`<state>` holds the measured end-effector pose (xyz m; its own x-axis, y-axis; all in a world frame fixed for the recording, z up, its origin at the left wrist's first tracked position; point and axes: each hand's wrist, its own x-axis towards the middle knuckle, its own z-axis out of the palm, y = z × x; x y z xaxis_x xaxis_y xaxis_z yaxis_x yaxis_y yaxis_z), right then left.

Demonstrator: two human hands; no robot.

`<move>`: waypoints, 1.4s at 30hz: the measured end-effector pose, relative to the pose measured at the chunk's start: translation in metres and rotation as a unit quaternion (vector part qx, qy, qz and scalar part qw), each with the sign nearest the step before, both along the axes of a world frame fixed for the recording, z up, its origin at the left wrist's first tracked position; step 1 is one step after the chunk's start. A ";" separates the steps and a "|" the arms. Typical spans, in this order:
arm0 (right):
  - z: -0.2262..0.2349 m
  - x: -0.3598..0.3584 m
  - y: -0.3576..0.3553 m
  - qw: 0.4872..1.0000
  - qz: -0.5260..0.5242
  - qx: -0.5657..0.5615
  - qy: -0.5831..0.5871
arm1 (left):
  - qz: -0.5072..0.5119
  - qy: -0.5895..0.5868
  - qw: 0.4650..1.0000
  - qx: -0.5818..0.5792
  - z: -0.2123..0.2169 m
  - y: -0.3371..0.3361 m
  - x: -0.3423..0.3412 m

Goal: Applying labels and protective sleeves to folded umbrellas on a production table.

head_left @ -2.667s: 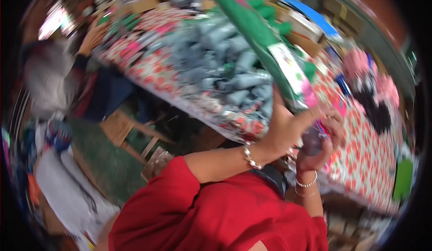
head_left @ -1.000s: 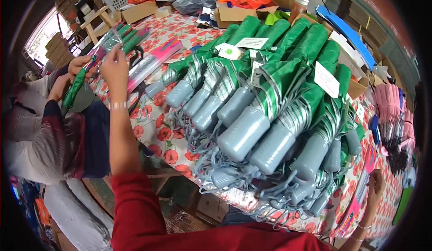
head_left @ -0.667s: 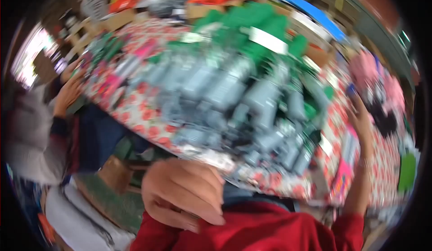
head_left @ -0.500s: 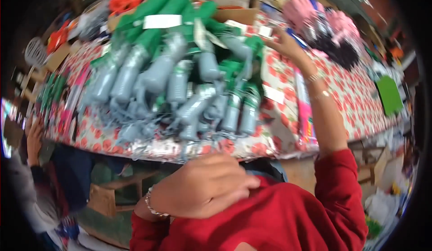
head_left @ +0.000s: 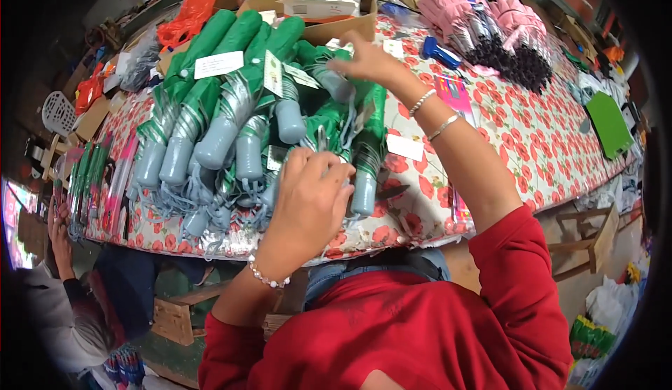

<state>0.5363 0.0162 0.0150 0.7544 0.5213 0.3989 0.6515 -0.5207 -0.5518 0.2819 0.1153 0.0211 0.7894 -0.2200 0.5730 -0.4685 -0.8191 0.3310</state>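
- I see 2 bare hands in my head view, both at a pile of folded green umbrellas (head_left: 241, 96) that lies on the flowered tablecloth (head_left: 518, 156), left of centre.
- The left hand (head_left: 311, 197) is over the near right part of the pile, its back toward me and its fingers bent downward; the tips are hidden, so I cannot tell whether they pinch anything.
- The right hand (head_left: 367, 61) reaches across to the far right part of the pile, its fingers loosely bent, just beside a grey-blue handle (head_left: 334, 86); I cannot tell whether it grips.
- I count 1 beaded bracelet (head_left: 268, 275) on the left wrist and 2 bands on the right.
- The umbrellas' handles point mostly toward me, with thin cords tangled at the near edge; a white tag (head_left: 219, 65) lies across the green cloth.
- Behind the pile I see an open cardboard box (head_left: 350, 30) and, to its left, an orange-red plastic bag (head_left: 190, 16).
- Pink umbrellas (head_left: 458, 12) lie at the far right, with a blue object (head_left: 441, 53) just beside them.
- At the table's left end, a co-worker's hand (head_left: 60, 236) is near slim green packages (head_left: 87, 173).
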 end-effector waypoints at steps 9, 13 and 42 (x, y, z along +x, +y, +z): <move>0.065 0.006 0.002 0.877 0.159 0.215 0.400 | 0.058 0.011 0.998 0.035 -0.020 0.022 -0.013; 0.094 -0.039 -0.098 0.912 0.210 0.201 0.290 | 0.035 0.039 0.995 -0.085 -0.008 0.021 -0.009; 0.011 -0.291 -0.272 0.934 -0.174 0.162 0.268 | -0.575 0.212 0.612 -0.500 0.014 -0.206 -0.004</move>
<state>0.2449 -0.2553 0.0257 0.9922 0.1241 0.0102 0.0592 -0.3985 -0.9153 0.2781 -0.0905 0.0353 0.5663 -0.4761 0.6727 -0.2444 0.6825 0.6888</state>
